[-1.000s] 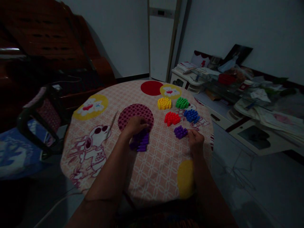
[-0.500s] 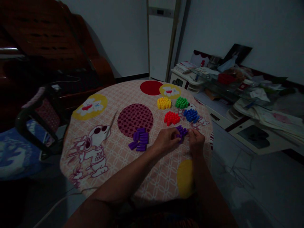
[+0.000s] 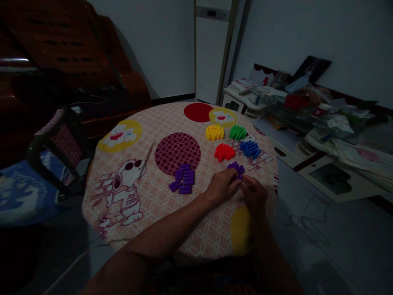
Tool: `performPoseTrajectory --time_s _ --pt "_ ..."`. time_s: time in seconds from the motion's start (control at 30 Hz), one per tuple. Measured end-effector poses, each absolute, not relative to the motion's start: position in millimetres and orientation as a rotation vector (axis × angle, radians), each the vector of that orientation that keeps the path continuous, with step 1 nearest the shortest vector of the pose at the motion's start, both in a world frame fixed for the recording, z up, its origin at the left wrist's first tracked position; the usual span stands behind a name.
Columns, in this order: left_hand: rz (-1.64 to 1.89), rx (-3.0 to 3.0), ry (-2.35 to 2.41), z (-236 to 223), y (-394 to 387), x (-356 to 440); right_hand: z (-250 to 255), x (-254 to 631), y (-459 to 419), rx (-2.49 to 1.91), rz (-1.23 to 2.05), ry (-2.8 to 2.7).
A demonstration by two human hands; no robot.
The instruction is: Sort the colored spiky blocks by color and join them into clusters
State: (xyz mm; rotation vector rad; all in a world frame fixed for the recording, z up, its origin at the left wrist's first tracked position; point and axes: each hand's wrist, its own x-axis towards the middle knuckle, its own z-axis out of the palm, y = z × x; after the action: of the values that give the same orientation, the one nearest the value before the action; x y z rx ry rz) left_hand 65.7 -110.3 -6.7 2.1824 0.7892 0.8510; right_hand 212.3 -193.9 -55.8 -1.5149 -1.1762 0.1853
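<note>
A cluster of small purple plastic pieces [image 3: 236,166] stands on the cloth-covered table just beyond my fingertips. My left hand [image 3: 223,183] is closed at its near left side and covers part of it. From the right, my right hand [image 3: 254,192] comes in with finger and thumb pinched at the cluster's near edge. The two hands' fingertips almost meet, and whatever is between them is hidden or too small to make out. Several loose purple cylinders [image 3: 188,177] lie on their sides left of my left hand.
Beyond are clusters of red [image 3: 224,152], blue [image 3: 249,149], yellow [image 3: 214,132] and green pieces [image 3: 237,132]. The round table has a patterned cloth [image 3: 166,205]. A folding chair [image 3: 58,143] stands at the left, a cluttered cabinet [image 3: 325,184] at the right.
Both hands have shifted toward the near side of the purple cluster, and their fingertips have come closer together. The whole view has shifted slightly.
</note>
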Motion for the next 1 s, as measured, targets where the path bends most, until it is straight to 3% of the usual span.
performPoseTrajectory --time_s 0.43,0.73,1.0 --pt "0.875 2.263 0.602 -3 -98 59 -30 218 -198 -1.604 0.375 -1.161" --pt "1.249 1.99 1.079 17 -35 2 -33 234 -179 -1.705 0.322 -1.052" --pt "1.213 1.968 1.403 21 -4 -41 -38 231 -169 -1.716 0.291 -1.093"
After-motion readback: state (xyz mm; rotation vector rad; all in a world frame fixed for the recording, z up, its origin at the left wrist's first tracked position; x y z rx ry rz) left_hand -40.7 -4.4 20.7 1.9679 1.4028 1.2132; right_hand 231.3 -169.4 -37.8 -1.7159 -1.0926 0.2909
